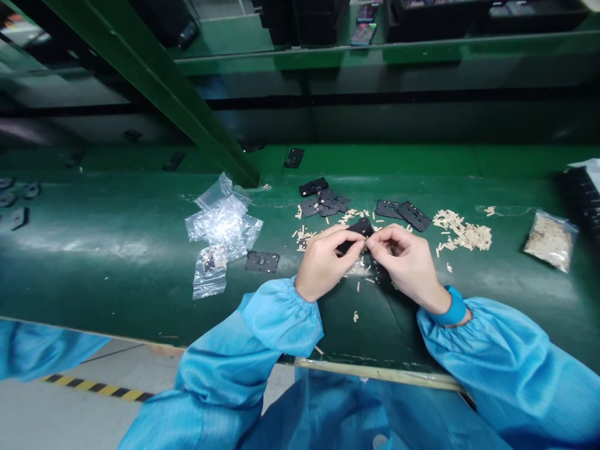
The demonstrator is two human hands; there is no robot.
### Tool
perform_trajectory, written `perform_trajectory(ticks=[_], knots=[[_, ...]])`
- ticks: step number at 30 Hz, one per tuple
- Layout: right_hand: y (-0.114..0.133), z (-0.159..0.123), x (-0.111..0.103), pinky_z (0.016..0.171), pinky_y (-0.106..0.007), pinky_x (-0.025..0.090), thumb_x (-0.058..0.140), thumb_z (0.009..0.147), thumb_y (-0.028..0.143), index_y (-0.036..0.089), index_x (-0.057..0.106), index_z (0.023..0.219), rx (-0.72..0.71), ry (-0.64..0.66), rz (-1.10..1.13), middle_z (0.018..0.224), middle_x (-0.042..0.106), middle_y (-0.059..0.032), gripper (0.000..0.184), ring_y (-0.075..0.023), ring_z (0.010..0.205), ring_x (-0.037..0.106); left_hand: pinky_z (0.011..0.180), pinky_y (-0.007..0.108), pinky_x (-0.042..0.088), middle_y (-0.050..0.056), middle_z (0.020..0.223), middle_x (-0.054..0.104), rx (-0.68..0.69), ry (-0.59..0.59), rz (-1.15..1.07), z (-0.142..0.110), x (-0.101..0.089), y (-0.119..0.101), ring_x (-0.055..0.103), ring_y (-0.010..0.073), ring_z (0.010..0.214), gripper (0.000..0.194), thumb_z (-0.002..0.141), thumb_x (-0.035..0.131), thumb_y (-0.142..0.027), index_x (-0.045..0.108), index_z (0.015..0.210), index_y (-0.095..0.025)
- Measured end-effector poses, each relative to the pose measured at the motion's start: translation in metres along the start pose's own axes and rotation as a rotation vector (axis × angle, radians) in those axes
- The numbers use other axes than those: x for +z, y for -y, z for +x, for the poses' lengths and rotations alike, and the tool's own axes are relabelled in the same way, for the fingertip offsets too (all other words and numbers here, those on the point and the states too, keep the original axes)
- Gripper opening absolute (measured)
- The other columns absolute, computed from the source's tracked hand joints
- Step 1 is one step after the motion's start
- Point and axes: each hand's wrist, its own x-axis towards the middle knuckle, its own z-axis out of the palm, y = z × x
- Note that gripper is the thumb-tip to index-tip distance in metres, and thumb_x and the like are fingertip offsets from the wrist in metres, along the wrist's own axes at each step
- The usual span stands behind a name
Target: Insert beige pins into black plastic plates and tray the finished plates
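Note:
Both of my hands work together at the middle of the green belt, pinching a black plastic frame (360, 228) between their fingertips. My left hand (325, 262) grips its left side, and my right hand (403, 265) pinches it close by, the fingers nearly meeting. Part of the frame is hidden behind my fingers. Small beige strips (462, 231) lie heaped to the right and scattered around my hands. Several similar black frames (403, 215) lie beyond my fingers. Another frame (261, 261) rests left of my left hand, beside crumpled clear plastic bags (222, 225).
A small clear bag of beige strips (550, 240) lies at the right. The green belt (112, 281) has a pale front edge (375, 373). A green beam (159, 81) crosses above it, below a shelf with dark bins (431, 19). Yellow-black tape (94, 389) marks the floor.

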Motion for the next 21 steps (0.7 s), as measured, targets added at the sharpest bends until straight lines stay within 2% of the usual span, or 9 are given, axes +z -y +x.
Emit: perform_trajectory(ticks=[8, 12, 14, 16, 18, 21], knots=[[0.004, -0.004, 0.001, 0.056, -0.028, 0.039, 0.069, 0.089, 0.022, 0.019, 0.071, 0.079, -0.112, -0.028, -0.115, 0.075, 0.060, -0.0010, 0.010, -0.0121, 0.063, 0.050, 0.062, 0.023, 0.053, 0.000, 0.080, 0.073, 0.005, -0.014, 0.008, -0.002, 0.003, -0.003, 0.067, 0.0122, 0.073, 0.010, 0.086, 0.068, -0.012, 0.075, 0.084, -0.018], [0.004, -0.001, -0.002, 0.057, -0.028, 0.040, 0.070, 0.087, 0.025, 0.019, 0.071, 0.078, -0.028, -0.019, -0.017, 0.076, 0.062, -0.0015, 0.010, -0.0127, 0.063, 0.051, 0.060, 0.023, 0.052, 0.000, 0.081, 0.073, -0.028, -0.045, 0.014, 0.000, -0.003, -0.001, 0.067, 0.0119, 0.071, 0.010, 0.085, 0.067, -0.011, 0.074, 0.083, -0.018], [0.004, 0.002, -0.005, 0.056, -0.028, 0.040, 0.071, 0.085, 0.027, 0.020, 0.070, 0.077, 0.038, -0.035, 0.032, 0.077, 0.064, -0.0021, 0.011, -0.0133, 0.064, 0.053, 0.066, 0.025, 0.054, 0.001, 0.085, 0.074, -0.060, -0.089, 0.055, 0.003, -0.009, 0.002, 0.069, 0.0136, 0.077, 0.011, 0.088, 0.065, -0.013, 0.073, 0.082, -0.018], [0.004, 0.004, -0.007, 0.057, -0.028, 0.041, 0.072, 0.083, 0.029, 0.020, 0.070, 0.076, 0.078, -0.035, 0.052, 0.076, 0.065, -0.0025, 0.012, -0.0140, 0.065, 0.054, 0.076, 0.029, 0.056, 0.003, 0.083, 0.074, -0.069, -0.104, 0.128, 0.005, -0.015, 0.004, 0.070, 0.0158, 0.083, 0.020, 0.094, 0.061, -0.017, 0.072, 0.077, -0.018], [0.004, 0.005, -0.008, 0.059, -0.029, 0.042, 0.073, 0.083, 0.031, 0.020, 0.070, 0.076, 0.090, -0.001, 0.063, 0.077, 0.066, -0.0027, 0.013, -0.0148, 0.067, 0.055, 0.081, 0.031, 0.057, 0.003, 0.080, 0.073, -0.060, -0.074, 0.183, 0.006, -0.019, 0.006, 0.070, 0.0172, 0.085, 0.026, 0.096, 0.061, -0.023, 0.072, 0.073, -0.018], [0.002, 0.005, -0.008, 0.062, -0.030, 0.043, 0.072, 0.084, 0.030, 0.020, 0.071, 0.077, 0.082, 0.050, 0.061, 0.079, 0.065, -0.0029, 0.013, -0.0158, 0.071, 0.057, 0.075, 0.028, 0.062, 0.006, 0.102, 0.072, -0.105, 0.015, 0.071, 0.005, -0.017, 0.006, 0.070, 0.0162, 0.088, 0.008, 0.089, 0.068, -0.020, 0.076, 0.089, -0.018]])
